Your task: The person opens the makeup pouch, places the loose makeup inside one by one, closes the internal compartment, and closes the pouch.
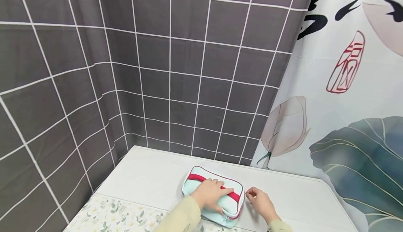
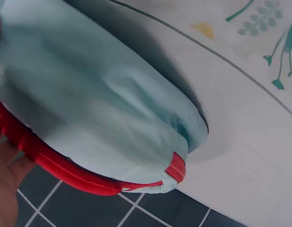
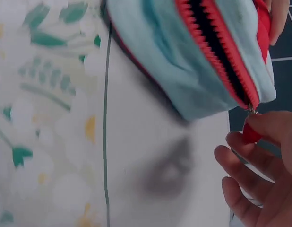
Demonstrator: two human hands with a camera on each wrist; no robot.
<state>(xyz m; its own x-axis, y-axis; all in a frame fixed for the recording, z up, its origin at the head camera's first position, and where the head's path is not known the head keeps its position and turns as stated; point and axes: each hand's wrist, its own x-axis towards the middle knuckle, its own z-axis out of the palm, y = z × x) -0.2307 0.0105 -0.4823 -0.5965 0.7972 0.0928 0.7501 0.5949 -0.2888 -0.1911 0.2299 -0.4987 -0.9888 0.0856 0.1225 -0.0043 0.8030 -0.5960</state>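
A light blue zippered pouch [image 1: 228,205] with red trim and a red strap [image 1: 196,177] sits on the table. My left hand [image 1: 209,194] holds it from above, fingers spread over the top and strap, thumb toward the near side. At the pouch's right end, my right hand [image 1: 260,202] pinches the red zipper pull [image 3: 251,133] between thumb and index finger, its other fingers loosely bent. The red zipper [image 3: 217,47] is undone along the visible stretch, with a dark gap between its teeth. The left wrist view shows the pouch's pale side [image 2: 103,104]; its contents are hidden.
The white tabletop [image 1: 151,169] carries a floral cloth [image 1: 122,212] along its near side. A dark grid-patterned curtain [image 1: 185,60] hangs behind and to the left. On the right hangs a white curtain [image 1: 315,71] with leaf and flower prints.
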